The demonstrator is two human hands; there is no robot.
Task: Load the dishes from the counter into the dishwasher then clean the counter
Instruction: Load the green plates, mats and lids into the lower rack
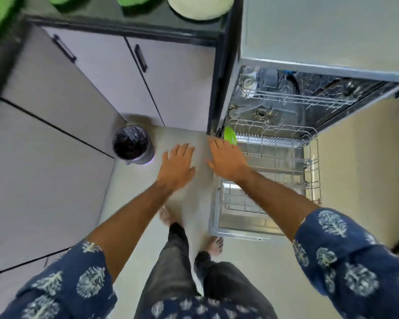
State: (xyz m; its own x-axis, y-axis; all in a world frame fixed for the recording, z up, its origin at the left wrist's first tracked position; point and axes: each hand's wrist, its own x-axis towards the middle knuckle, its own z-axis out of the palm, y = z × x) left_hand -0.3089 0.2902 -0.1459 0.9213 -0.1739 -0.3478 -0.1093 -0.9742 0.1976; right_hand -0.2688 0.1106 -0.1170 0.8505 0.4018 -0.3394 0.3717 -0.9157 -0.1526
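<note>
Nearest the camera, two forearms in blue patterned sleeves reach forward over grey trousers and bare feet on the pale floor. Both hands are empty: the left hand hovers palm down above the floor with its fingers straight and spread wide, and the right hand is likewise flat, fingers wide, over the left edge of the pulled-out lower rack of the open dishwasher. Just beyond the right fingertips a green plate stands on edge in that rack. Left of the hands, a small lined bin sits in the corner of the cabinets. Farther off, on the dark table, rest a cream plate and blurred green dishes
</note>
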